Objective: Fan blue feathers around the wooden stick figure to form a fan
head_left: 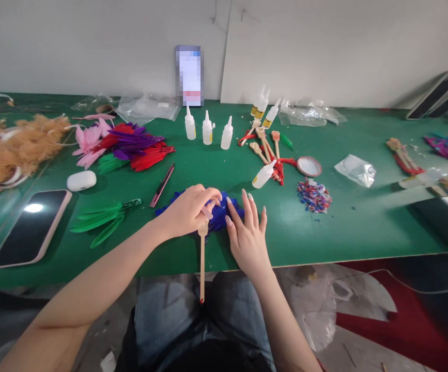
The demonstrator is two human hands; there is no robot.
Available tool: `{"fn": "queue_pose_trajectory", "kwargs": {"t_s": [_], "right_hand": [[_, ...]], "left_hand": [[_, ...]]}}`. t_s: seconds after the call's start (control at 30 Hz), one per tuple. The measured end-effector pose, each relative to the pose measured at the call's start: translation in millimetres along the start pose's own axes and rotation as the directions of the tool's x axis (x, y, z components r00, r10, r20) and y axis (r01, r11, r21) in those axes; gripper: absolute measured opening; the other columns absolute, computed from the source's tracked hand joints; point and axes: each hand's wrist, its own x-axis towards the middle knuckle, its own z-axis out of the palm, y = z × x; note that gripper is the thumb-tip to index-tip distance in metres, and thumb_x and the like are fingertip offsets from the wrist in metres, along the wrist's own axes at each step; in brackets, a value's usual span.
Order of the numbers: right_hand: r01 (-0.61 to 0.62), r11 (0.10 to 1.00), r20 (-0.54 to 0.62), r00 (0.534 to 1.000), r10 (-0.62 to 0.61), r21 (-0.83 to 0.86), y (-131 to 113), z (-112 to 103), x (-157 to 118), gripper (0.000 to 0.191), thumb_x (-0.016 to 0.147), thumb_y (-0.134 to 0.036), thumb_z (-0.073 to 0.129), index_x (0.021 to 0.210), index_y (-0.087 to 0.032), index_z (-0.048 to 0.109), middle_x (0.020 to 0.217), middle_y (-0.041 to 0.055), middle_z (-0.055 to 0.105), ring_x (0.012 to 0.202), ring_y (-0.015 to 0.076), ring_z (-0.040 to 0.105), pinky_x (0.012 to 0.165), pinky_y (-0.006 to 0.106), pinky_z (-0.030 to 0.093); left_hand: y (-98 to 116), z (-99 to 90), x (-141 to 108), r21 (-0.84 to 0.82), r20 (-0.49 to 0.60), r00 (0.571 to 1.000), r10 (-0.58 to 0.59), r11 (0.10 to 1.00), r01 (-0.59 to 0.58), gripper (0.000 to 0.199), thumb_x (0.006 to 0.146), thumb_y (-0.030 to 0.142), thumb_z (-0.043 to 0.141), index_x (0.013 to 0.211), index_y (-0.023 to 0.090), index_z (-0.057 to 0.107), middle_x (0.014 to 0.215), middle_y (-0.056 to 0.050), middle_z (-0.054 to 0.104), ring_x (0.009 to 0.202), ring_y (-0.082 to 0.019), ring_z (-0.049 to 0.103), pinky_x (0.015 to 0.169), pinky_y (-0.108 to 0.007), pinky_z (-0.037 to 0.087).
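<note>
Where both hands meet: one stick

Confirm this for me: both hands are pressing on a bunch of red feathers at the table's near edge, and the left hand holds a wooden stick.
Not quite. The feathers under both hands are blue, not red; the red ones lie farther back on the left. The rest holds: the left hand grips the wooden stick and the right hand presses beside it, as the head view shows.

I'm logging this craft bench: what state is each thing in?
Left hand: closed on the thin wooden stick.
Right hand: flat, pressing the blue feathers.
Three white squeeze bottles: upright.
White squeeze bottle: lying down.
Black phone: face up.
</note>
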Motion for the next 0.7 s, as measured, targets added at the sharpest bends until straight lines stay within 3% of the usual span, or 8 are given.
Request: {"fn": "queue_pose_trajectory", "kwargs": {"t_s": [0.2, 0.33, 0.43, 0.5, 0.6, 0.7], "right_hand": [[-0.019, 0.998, -0.033, 0.999, 0.022, 0.065, 1.5, 0.8, 0.5, 0.046, 0.098, -0.033, 0.024, 0.143, -0.023, 0.032, 0.154, 0.0102, 0.016, 0.141, 0.0255, 0.014, 0.11, 0.057, 0.015], [-0.052, 0.956, -0.17, 0.98, 0.105, 0.289, 5.4, -0.8, 1.8, 0.045, 0.096, -0.035, 0.033, 0.139, -0.021, 0.035, 0.147, 0.0131, 0.032, 0.137, 0.0237, 0.027, 0.109, 0.053, 0.024], [-0.041, 0.837, -0.349, 0.897, 0.272, 0.546, 8.3, -5.4, -0.4, 0.031, 0.089, -0.034, 0.052, 0.115, -0.016, 0.055, 0.117, 0.0134, 0.059, 0.113, 0.0219, 0.054, 0.097, 0.043, 0.043], [-0.065, 0.71, -0.339, 0.846, 0.412, 0.701, 8.1, -13.4, -2.9, 0.02, 0.083, -0.034, 0.061, 0.09, -0.015, 0.061, 0.087, 0.0079, 0.067, 0.084, 0.0189, 0.065, 0.08, 0.036, 0.053], [-0.076, 0.524, -0.23, 0.838, 0.494, 0.849, 2.0, -37.0, -3.9, 0.02, 0.079, -0.035, 0.066, 0.076, -0.015, 0.061, 0.066, 0.0019, 0.065, 0.06, 0.0144, 0.063, 0.062, 0.029, 0.054], [0.032, 0.495, -0.271, 0.866, 0.42, 0.868, -11.4, -69.7, 0.8, 0.017, 0.08, -0.032, 0.065, 0.078, -0.016, 0.064, 0.069, 0.0021, 0.068, 0.061, 0.0138, 0.065, 0.063, 0.028, 0.056]], "left_hand": [[1.0, 0.6, -0.7, -0.009, -0.008, 1.0, 0.018, 1.0, -0.018, 0.025, 0.083, 0.008, 0.041, 0.105, 0.018, 0.051, 0.1, -0.006, 0.062, 0.088, -0.017, 0.053, 0.082, -0.034, 0.043], [-1.9, -1.4, 1.1, -0.021, -0.083, 0.996, 0.013, 1.0, -0.015, 0.024, 0.088, 0.014, 0.04, 0.109, 0.017, 0.051, 0.102, -0.007, 0.062, 0.089, -0.017, 0.053, 0.082, -0.033, 0.044], [0.0, -10.7, 0.9, -0.083, -0.194, 0.981, -0.026, 0.996, 0.01, 0.03, 0.089, 0.018, 0.042, 0.118, 0.019, 0.051, 0.103, -0.007, 0.059, 0.08, -0.013, 0.052, 0.072, -0.026, 0.045], [9.3, -23.3, -2.5, -0.205, -0.23, 0.971, -0.07, 0.979, 0.022, 0.036, 0.088, 0.021, 0.046, 0.124, 0.021, 0.051, 0.099, -0.005, 0.057, 0.07, -0.01, 0.047, 0.064, -0.023, 0.043], [35.4, -46.9, -13.8, -0.522, -0.115, 0.976, -0.186, 0.847, 0.1, 0.039, 0.088, 0.025, 0.047, 0.127, 0.022, 0.052, 0.082, -0.002, 0.052, 0.06, -0.008, 0.04, 0.052, -0.02, 0.036], [63.2, -64.6, -28.6, -0.836, 0.063, 0.967, -0.248, 0.515, 0.187, 0.041, 0.091, 0.026, 0.038, 0.129, 0.02, 0.052, 0.066, 0.002, 0.041, 0.047, -0.005, 0.029, 0.042, -0.02, 0.026]]}}
